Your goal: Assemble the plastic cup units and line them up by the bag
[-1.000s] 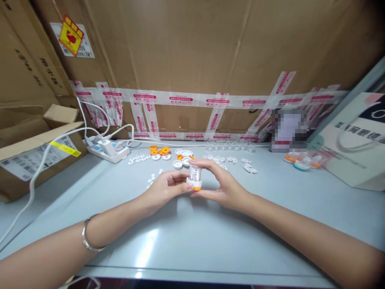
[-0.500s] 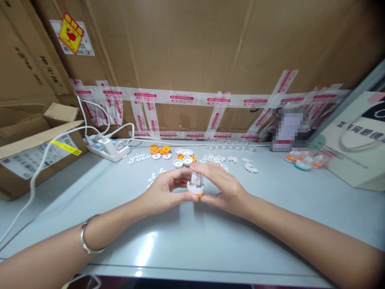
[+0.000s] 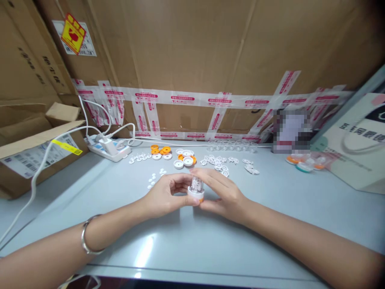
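Between my two hands is a small clear case [image 3: 196,192] with a white and orange base and white lattice parts inside its see-through top. My left hand [image 3: 168,193] grips the base, thumb at the front. From the other side, my right hand [image 3: 221,192] has its fingers over the clear top and its thumb low by the base. Beyond the hands lie white caps [image 3: 188,161] and orange rings [image 3: 165,150]. White lattice pieces [image 3: 216,161] are spread to the right of these, and small white discs [image 3: 153,176] lie by my left hand.
Clear cups [image 3: 231,146] line the back of the table. Finished-looking cases [image 3: 305,162] sit at the right, near a printed white box [image 3: 357,140]. At left are a power strip [image 3: 110,150], white cables and an open carton [image 3: 39,148]. A large cardboard box [image 3: 186,48] walls the back.
Both hands and the case have dropped slightly nearer the front edge. More of the orange band is covered by the left thumb, and the grip stays on the case.
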Tool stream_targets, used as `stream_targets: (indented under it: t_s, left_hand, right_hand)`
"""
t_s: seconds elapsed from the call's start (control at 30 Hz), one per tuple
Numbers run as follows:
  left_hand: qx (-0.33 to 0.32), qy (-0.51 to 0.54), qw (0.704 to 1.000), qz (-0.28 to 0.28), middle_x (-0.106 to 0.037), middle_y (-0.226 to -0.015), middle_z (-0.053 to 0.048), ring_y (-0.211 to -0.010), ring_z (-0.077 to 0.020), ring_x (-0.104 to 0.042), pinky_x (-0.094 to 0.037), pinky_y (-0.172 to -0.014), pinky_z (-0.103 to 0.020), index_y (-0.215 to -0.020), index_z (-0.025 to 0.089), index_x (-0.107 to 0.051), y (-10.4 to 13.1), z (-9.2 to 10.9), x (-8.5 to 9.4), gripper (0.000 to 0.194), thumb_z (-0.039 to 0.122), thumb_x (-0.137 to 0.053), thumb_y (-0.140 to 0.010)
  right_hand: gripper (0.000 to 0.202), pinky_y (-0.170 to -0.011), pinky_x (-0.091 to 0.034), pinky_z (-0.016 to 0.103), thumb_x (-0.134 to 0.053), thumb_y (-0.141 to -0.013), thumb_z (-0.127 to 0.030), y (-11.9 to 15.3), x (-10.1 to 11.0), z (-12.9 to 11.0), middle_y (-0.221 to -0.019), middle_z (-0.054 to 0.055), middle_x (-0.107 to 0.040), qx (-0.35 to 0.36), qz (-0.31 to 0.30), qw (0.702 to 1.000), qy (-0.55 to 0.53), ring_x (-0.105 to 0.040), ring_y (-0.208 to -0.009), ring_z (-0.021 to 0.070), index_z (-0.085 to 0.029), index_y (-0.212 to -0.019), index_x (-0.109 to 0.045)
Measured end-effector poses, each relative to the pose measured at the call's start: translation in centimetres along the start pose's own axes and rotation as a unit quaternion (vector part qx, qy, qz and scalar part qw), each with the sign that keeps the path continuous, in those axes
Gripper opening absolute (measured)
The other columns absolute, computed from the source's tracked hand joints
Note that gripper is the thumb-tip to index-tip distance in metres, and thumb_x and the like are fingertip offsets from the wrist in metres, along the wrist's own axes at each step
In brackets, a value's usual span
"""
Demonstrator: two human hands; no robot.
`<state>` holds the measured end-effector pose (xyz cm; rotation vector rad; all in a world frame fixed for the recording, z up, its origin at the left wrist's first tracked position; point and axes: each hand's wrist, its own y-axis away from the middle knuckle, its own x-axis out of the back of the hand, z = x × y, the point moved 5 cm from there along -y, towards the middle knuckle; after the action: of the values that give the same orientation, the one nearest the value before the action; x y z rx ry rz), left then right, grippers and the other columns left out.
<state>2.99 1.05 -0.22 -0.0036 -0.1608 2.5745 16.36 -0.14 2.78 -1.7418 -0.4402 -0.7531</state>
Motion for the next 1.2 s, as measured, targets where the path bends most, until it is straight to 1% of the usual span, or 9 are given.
stream_targets:
  t_s: [0.1, 0.2, 0.37, 0.43, 0.5, 0.6, 0.87, 1.07, 1.2]
  left_hand:
    - [0.014, 0.065, 0.998, 0.019, -0.064, -0.099, -0.003, -0.09, -0.0142, -0.06, -0.045, -0.083, -0.025, -0.105, 0.019, -0.059, -0.3, -0.4, 0.0, 0.035, 0.022, -0.07, -0.072]
    - [0.039, 0.111, 0.993, 0.026, -0.066, -0.096, -0.003, -0.09, -0.0143, -0.06, -0.044, -0.084, -0.026, -0.104, 0.019, -0.06, -0.5, -1.1, -0.1, 0.032, 0.025, -0.069, -0.074]
    - [0.028, 0.082, 0.994, 0.06, -0.066, -0.093, -0.005, -0.087, -0.016, -0.06, -0.045, -0.082, -0.026, -0.096, 0.015, -0.064, -0.7, -0.8, 0.5, 0.026, 0.028, -0.068, -0.074]
    - [0.028, 0.055, 0.996, 0.068, -0.067, -0.096, -0.006, -0.09, -0.0179, -0.059, -0.044, -0.083, -0.027, -0.1, 0.015, -0.064, -0.6, -0.5, 0.6, 0.029, 0.029, -0.066, -0.075]
    - [0.034, 0.025, 0.997, 0.066, -0.067, -0.1, -0.006, -0.095, -0.0199, -0.058, -0.043, -0.086, -0.029, -0.102, 0.015, -0.064, -0.5, -0.2, 0.5, 0.03, 0.03, -0.065, -0.076]
    - [0.039, -0.005, 0.998, 0.052, -0.067, -0.102, -0.005, -0.098, -0.0218, -0.057, -0.042, -0.088, -0.031, -0.104, 0.016, -0.065, -0.3, 0.0, 0.4, 0.032, 0.032, -0.064, -0.077]
    - [0.032, 0.049, 0.998, 0.008, -0.068, -0.089, -0.006, -0.086, -0.018, -0.059, -0.044, -0.082, -0.028, -0.094, 0.013, -0.068, 0.0, -0.4, 0.4, 0.026, 0.033, -0.061, -0.079]
    - [0.08, 0.109, 0.986, -0.101, -0.068, -0.083, -0.01, -0.078, -0.019, -0.062, -0.047, -0.076, -0.029, -0.088, 0.011, -0.07, 0.4, -1.0, 0.1, 0.032, 0.039, -0.066, -0.074]
    - [0.048, 0.056, 0.995, -0.066, -0.069, -0.084, -0.009, -0.08, -0.0189, -0.062, -0.046, -0.078, -0.029, -0.088, 0.01, -0.069, 0.4, -0.5, 0.2, 0.03, 0.038, -0.063, -0.077]
  right_hand:
    - [0.06, -0.094, -0.045, 0.041, -0.06, -0.076, -0.018, 0.4, -0.1, 0.9, -0.119, 0.012, -0.053, -0.067, 0.037, 0.997, -0.012, -0.051, -0.112, 0.0234, -0.024, -0.13, -0.034]
    - [0.062, -0.098, -0.041, 0.044, -0.06, -0.074, -0.013, 0.7, -0.2, 1.5, -0.122, 0.011, -0.05, -0.093, 0.07, 0.993, -0.027, -0.046, -0.118, 0.0239, -0.025, -0.129, -0.034]
    - [0.059, -0.101, -0.037, 0.045, -0.063, -0.074, -0.017, 0.2, -0.4, 1.8, -0.127, 0.01, -0.046, -0.117, 0.048, 0.984, -0.128, -0.04, -0.124, 0.0229, -0.027, -0.127, -0.037]
    - [0.043, -0.098, -0.041, 0.043, -0.062, -0.077, -0.023, -0.1, -0.4, 2.4, -0.123, 0.009, -0.05, -0.187, 0.06, 0.955, -0.222, -0.046, -0.12, 0.0214, -0.026, -0.117, -0.046]
    - [0.024, -0.09, -0.048, 0.038, -0.061, -0.079, -0.026, -0.1, -0.4, 3.1, -0.108, 0.007, -0.059, -0.268, 0.091, 0.911, -0.3, -0.057, -0.104, 0.018, -0.023, -0.101, -0.054]
    - [0.016, -0.078, -0.053, 0.033, -0.066, -0.075, -0.028, -0.2, -0.3, 3.3, -0.089, 0.003, -0.065, -0.331, 0.123, 0.871, -0.343, -0.063, -0.086, 0.0149, -0.021, -0.085, -0.056]
    - [0.009, -0.078, -0.053, 0.035, -0.061, -0.08, -0.022, -0.8, 0.4, 2.0, -0.096, 0.005, -0.067, -0.259, 0.106, 0.871, -0.405, -0.061, -0.1, 0.0172, -0.02, -0.079, -0.053]
    - [0.007, -0.077, -0.053, 0.034, -0.058, -0.082, -0.016, -0.6, 0.2, 1.5, -0.105, 0.006, -0.065, -0.216, 0.042, 0.863, -0.455, -0.061, -0.102, 0.0168, -0.02, -0.081, -0.052]
    - [0.009, -0.076, -0.054, 0.034, -0.062, -0.079, -0.021, -0.3, 0.1, 1.8, -0.1, 0.006, -0.065, -0.236, 0.057, 0.87, -0.43, -0.062, -0.099, 0.0171, -0.02, -0.08, -0.053]
